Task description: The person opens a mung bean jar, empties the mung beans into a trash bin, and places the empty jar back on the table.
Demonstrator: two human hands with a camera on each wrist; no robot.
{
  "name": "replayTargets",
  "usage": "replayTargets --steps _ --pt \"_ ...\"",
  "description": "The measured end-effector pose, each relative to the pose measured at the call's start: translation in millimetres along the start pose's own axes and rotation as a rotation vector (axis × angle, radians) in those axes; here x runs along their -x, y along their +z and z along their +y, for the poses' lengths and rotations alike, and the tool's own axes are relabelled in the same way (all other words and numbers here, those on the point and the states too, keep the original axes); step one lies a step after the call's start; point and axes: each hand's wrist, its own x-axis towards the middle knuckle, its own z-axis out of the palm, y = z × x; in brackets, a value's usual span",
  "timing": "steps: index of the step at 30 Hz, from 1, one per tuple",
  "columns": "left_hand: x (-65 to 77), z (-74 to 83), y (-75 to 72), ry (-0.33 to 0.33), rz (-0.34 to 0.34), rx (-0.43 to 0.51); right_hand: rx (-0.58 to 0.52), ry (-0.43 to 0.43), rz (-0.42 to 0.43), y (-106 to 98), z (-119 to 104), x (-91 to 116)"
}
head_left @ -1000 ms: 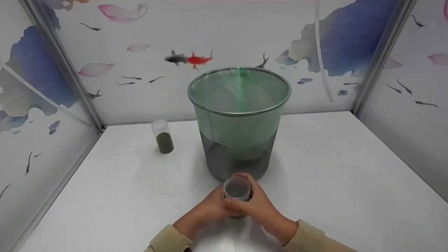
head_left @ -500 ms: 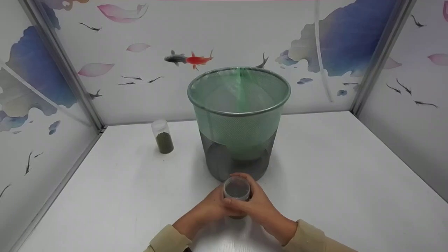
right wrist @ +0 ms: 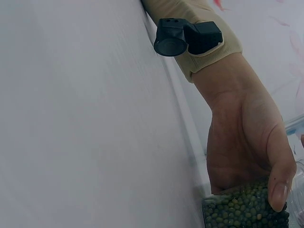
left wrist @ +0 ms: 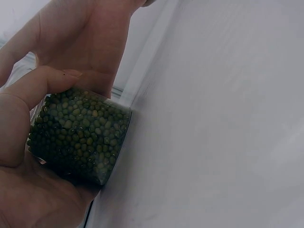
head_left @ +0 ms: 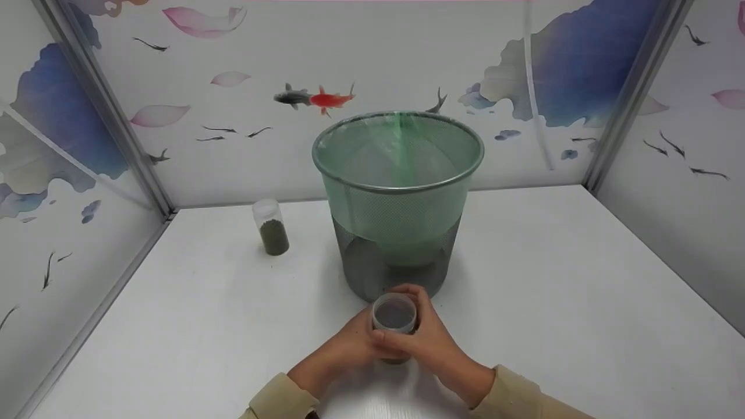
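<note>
A clear jar (head_left: 394, 314) of green mung beans (left wrist: 78, 135) is between both hands, low over the front middle of the table. My left hand (head_left: 355, 342) grips it from the left, its thumb (left wrist: 45, 81) lying along the wall. From the right, my right hand (head_left: 433, 340) holds the same jar, thumb across the near side and fingers behind the rim. Whether a lid covers the round top is hard to tell. The right wrist view shows the left hand (right wrist: 237, 133) and the bean-filled lower part; most of the right hand is out of that view.
Just beyond the hands stands a dark mesh wastebasket (head_left: 355, 262) with a green liner bag (head_left: 401, 215) over its rim. A second clear jar (head_left: 272, 230), partly filled with green beans, stands at the back left of the white table (head_left: 553, 291). Printed panels enclose the table.
My right fingers behind the jar's rim have lifted and shifted slightly. The jar, my left hand, the wastebasket and the second jar stay where they were.
</note>
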Motion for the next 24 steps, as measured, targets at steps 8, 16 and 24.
replayTargets --steps 8,16,24 --pt "0.0 0.8 0.0 -0.004 -0.003 0.019 -0.026 0.018 0.015 0.6 -0.7 -0.2" --pt "0.3 0.1 0.3 -0.008 0.003 0.024 -0.015 0.038 0.013 0.0 -0.7 -0.3" --pt "-0.1 0.0 -0.3 0.001 -0.008 0.018 -0.001 0.005 -0.002 -0.6 -0.1 -0.4"
